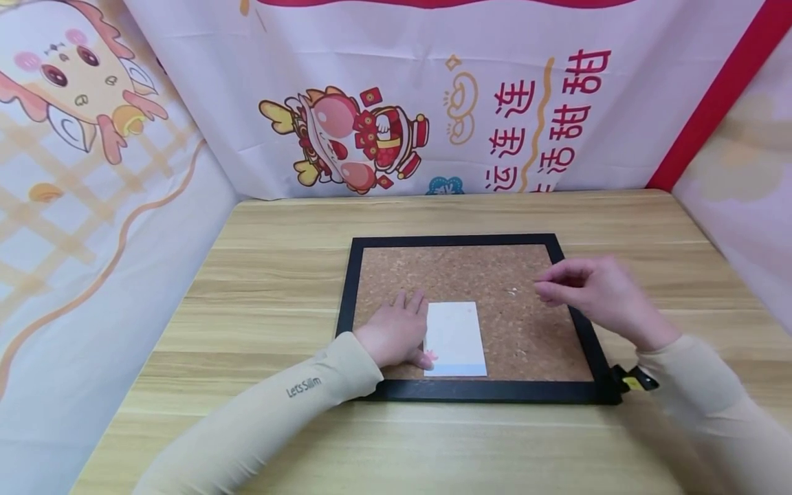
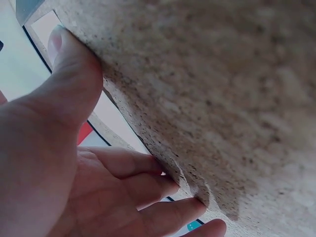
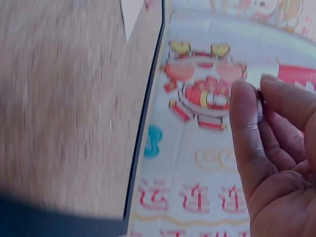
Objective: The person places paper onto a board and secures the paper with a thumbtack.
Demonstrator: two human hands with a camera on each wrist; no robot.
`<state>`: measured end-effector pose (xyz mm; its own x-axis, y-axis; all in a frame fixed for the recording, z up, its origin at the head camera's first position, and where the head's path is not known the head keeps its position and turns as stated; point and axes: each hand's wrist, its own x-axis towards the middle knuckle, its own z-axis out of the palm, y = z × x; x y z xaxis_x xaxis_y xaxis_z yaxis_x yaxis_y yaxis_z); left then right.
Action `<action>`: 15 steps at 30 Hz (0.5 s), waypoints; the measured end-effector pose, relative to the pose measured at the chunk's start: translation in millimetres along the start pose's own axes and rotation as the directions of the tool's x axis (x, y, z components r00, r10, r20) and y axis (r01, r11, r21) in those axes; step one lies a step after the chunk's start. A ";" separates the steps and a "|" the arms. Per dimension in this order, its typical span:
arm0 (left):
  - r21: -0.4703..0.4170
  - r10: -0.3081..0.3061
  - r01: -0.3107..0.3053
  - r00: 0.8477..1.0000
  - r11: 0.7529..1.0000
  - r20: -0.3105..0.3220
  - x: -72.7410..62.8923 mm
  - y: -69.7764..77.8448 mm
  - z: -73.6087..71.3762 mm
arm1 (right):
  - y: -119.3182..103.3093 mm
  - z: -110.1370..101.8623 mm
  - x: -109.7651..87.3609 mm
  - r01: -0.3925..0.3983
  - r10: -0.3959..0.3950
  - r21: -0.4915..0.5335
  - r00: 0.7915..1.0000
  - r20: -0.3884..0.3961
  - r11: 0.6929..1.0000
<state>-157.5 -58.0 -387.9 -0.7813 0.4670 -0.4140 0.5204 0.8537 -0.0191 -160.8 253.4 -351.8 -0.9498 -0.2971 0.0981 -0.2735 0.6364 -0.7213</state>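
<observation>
Here, the right hand [image 1: 590, 292] pinches thumb to forefinger, seemingly on a small dark thing [image 3: 261, 98] too blurred to name, over the right edge of the cork board [image 1: 458, 268]. The left hand [image 1: 396, 333] lies with fingers extended, thumb at the lower-left corner of the white card [image 1: 456, 337]. In the frame's lower middle, the card's long axis runs upward, blue-banded short end toward the bottom. Both forearms slant in from the lower corners.

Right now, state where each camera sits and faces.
Head: worn on the head, facing forward and down at the board; left hand, right hand, both sleeves show.
Left wrist: worn there, facing low across the board; left hand close up.
Right wrist: worn there, facing board and cloth; right hand close up.
Head and right wrist share red lettering.
</observation>
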 end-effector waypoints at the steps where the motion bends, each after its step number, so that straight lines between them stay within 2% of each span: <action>1: -0.002 -0.002 0.002 1.000 1.000 0.000 0.0 0.0 0.0 | -3.0 4.3 -0.1 -0.001 0.001 0.004 1.000 0.012 1.000; 8: -0.002 -0.006 0.006 1.000 1.000 0.009 -1.2 0.7 -1.8 | -22.0 30.5 -1.5 -0.004 -0.003 0.080 0.996 0.087 0.997; 15: 0.003 -0.011 0.011 1.000 1.000 0.018 -0.7 1.9 -3.5 | -39.2 50.5 -4.1 0.014 -0.026 0.116 0.995 0.099 0.993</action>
<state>-157.2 -55.9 -384.4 -0.7805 0.4535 -0.4303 0.5129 0.8580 -0.0260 -138.6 193.7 -358.5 -0.9229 -0.3821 0.0485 -0.2674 0.5450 -0.7946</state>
